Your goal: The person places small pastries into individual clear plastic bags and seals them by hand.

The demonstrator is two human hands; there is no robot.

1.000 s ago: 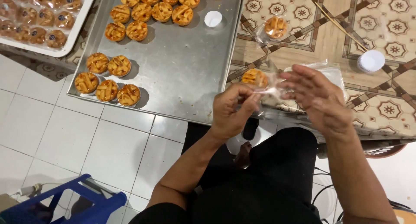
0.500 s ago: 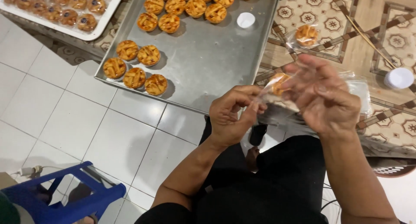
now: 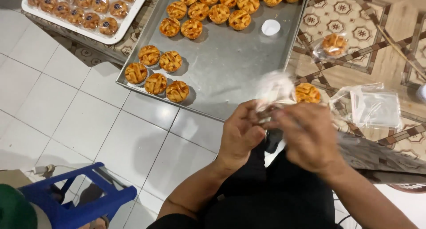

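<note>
My left hand (image 3: pixel 242 133) and my right hand (image 3: pixel 308 133) meet over my lap, both pinching a small clear plastic bag (image 3: pixel 276 88) that sticks up between them, blurred by motion. A lattice-topped tart (image 3: pixel 308 93) lies just behind the bag on the patterned mat; I cannot tell whether it is inside the bag. A big metal tray (image 3: pixel 230 74) on the floor holds several golden tarts (image 3: pixel 156 74). A bagged tart (image 3: pixel 333 45) rests on the mat to the right.
A pile of empty clear bags (image 3: pixel 375 107) lies at the right on the patterned mat (image 3: pixel 355 20). A white tray (image 3: pixel 126 27) with wrapped tarts sits at the top left. A white round lid (image 3: pixel 270 27) lies on the metal tray. A blue plastic stool (image 3: pixel 84 198) stands at bottom left.
The view has shifted, so the trays sit further right. My hands have dropped lower and closer together, and the bag now stands up between them, fluttering.
</note>
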